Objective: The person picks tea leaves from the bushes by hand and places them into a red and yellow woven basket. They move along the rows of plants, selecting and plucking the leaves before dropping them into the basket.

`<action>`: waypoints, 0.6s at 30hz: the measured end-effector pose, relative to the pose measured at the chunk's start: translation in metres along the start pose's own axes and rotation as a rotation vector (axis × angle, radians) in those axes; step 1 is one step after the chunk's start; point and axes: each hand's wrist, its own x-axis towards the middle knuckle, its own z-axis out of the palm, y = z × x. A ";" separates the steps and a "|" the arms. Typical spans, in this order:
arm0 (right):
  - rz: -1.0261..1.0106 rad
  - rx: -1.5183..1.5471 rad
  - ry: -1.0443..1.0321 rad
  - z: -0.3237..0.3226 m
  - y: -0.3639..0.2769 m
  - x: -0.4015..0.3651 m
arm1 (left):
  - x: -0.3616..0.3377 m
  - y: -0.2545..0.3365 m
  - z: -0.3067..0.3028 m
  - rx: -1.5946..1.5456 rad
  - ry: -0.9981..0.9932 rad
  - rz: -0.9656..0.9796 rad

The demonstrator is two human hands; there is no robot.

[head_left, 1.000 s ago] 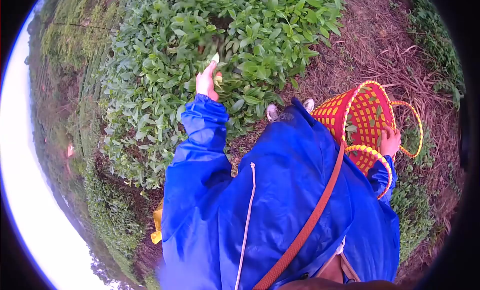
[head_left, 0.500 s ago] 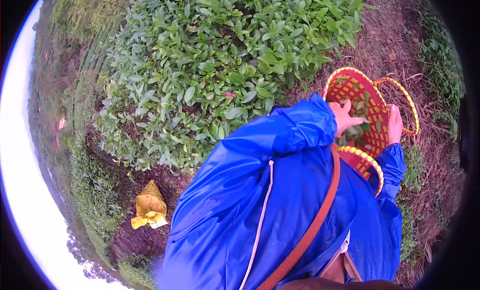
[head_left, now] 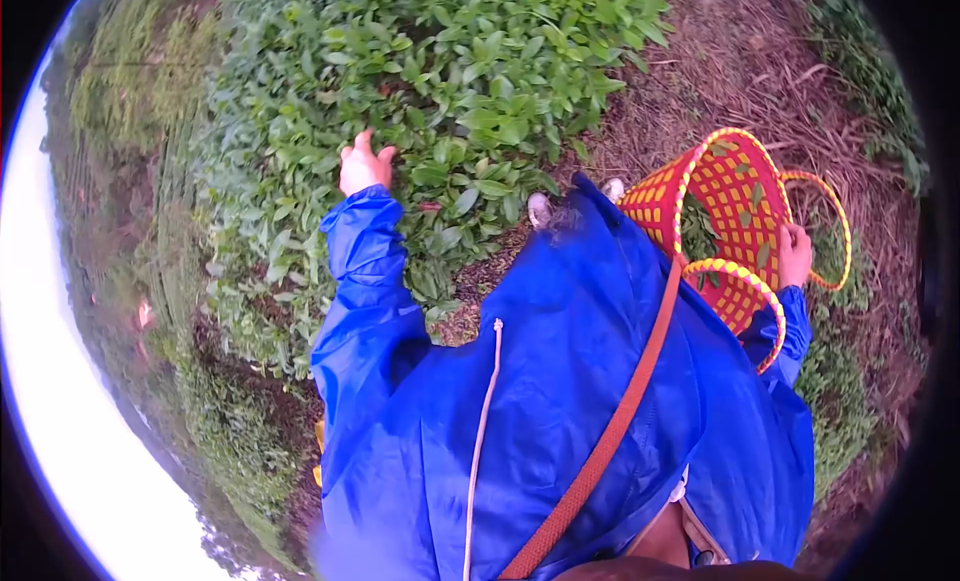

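My left hand reaches out over a leafy green bush. Its thumb and fingers are apart, and nothing shows in them; the fingertips are partly lost among the leaves. On the right side, my right hand grips the edge of a red and yellow woven basket. The basket lies tilted against my body with its mouth facing me, and loose green leaves cling to its inside. One looped handle sticks out to the right, and another lies near my right sleeve.
Brown dry grass covers the ground at the right. My shoes stand beside the bush. An orange-brown strap crosses my blue jacket. Part of a yellow bag peeks out behind my left sleeve. Planted slopes rise at the left.
My left hand has left the inside of the basket and swung left to the bush, its fingers spread. My right hand stays at the basket. My sleeve now mostly covers the yellow bag.
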 end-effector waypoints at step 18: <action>-0.105 -0.174 0.097 -0.012 -0.043 -0.006 | -0.040 0.105 -0.004 -0.188 -0.493 0.461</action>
